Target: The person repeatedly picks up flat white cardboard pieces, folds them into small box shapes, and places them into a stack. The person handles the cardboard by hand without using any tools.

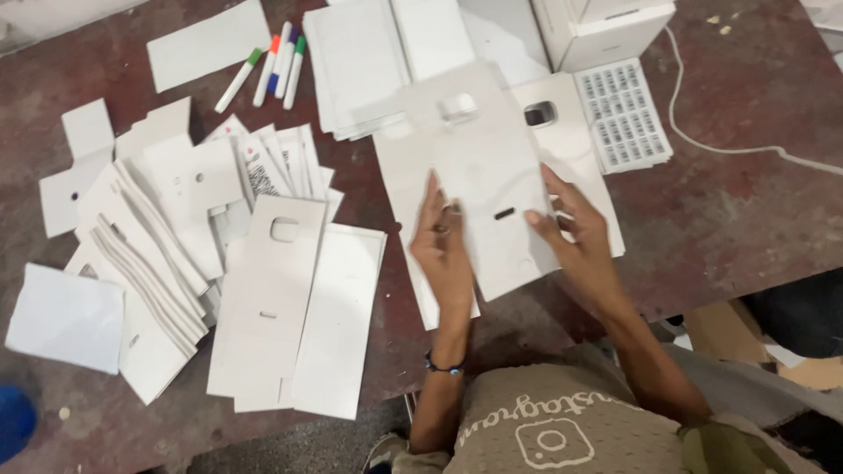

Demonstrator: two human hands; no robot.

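A flat white die-cut cardboard blank with a rounded window and a small slot is held between both hands above the dark table. My left hand grips its left edge, fingers up along the card. Its right side is pinched by my right hand, thumb near the slot. More white blanks lie under it.
Fanned stacks of white cut blanks cover the left of the table, with a larger blank in front. Several coloured markers lie at the top. A white box, a barcode label sheet and a white cable are at the right.
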